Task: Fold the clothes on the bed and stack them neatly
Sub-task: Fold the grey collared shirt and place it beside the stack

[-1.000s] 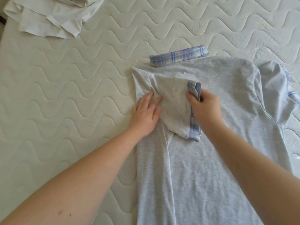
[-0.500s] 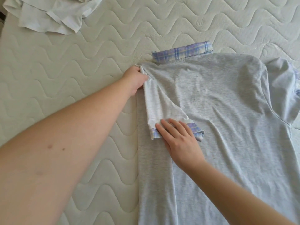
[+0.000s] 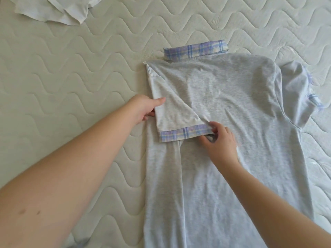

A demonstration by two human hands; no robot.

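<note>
A light grey polo shirt [image 3: 223, 108] lies back-up on the quilted mattress [image 3: 71, 77] of the bed, its plaid collar [image 3: 196, 50] pointing away from the person and its body running down toward the near edge of the view. The shirt's left side is folded inward along a straight vertical edge, and the left sleeve [image 3: 176, 115] lies turned over on top of the back panel, its plaid cuff [image 3: 184, 134] running roughly level across the fold. The other sleeve [image 3: 297, 90], also trimmed in plaid, spreads out on the mattress at the far right, not yet folded in.

The left hand [image 3: 143, 110] is at the outer folded edge of the shirt, beside the turned sleeve: its thumb lies flat on top of the grey cloth while its fingers [image 3: 149, 115] tuck under the edge, so it pinches the fold. The right hand [image 3: 222, 142] rests on the shirt's back just below the cuff; its curled fingers [image 3: 214, 128] nip the inner end of the plaid cuff between fingertips and thumb.

A crumpled white garment [image 3: 59, 10] lies well apart on the mattress at the far left corner of the view, partly cut off by the frame.
</note>
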